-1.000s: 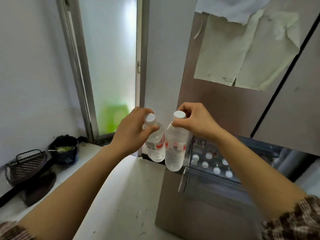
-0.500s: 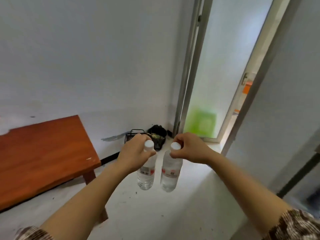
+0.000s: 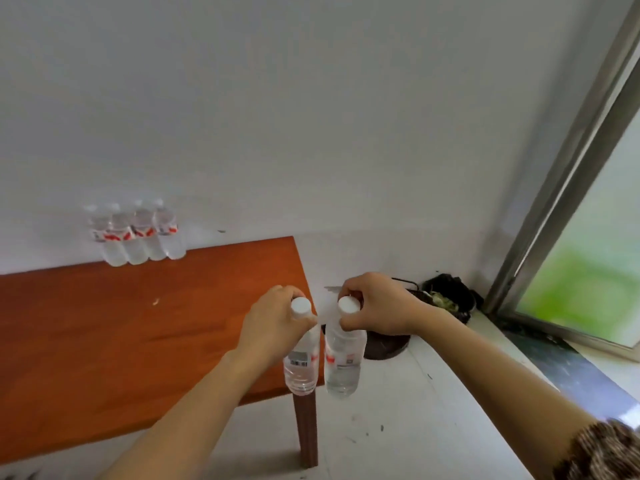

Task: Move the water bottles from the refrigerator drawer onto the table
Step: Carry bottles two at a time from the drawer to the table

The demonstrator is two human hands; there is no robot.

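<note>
My left hand (image 3: pixel 273 327) grips a clear water bottle (image 3: pixel 301 365) by its neck, just under the white cap. My right hand (image 3: pixel 377 310) holds a second water bottle (image 3: pixel 343 358) the same way. Both bottles hang upright side by side over the right end of the orange-brown wooden table (image 3: pixel 121 341). Several water bottles with red-and-white labels (image 3: pixel 138 233) stand in a row at the table's far edge against the white wall. The refrigerator is out of view.
A dark basket with something green in it (image 3: pixel 446 299) and a dark round object (image 3: pixel 388 344) sit on the white floor in the corner, right of the table. A metal-framed glass door (image 3: pixel 571 202) stands at the right. One table leg (image 3: pixel 306 427) shows below the bottles.
The view has swung left from the refrigerator and door to the table. Both hands carry their bottles along and now hang over the table's right end; the row of bottles has come into sight.
</note>
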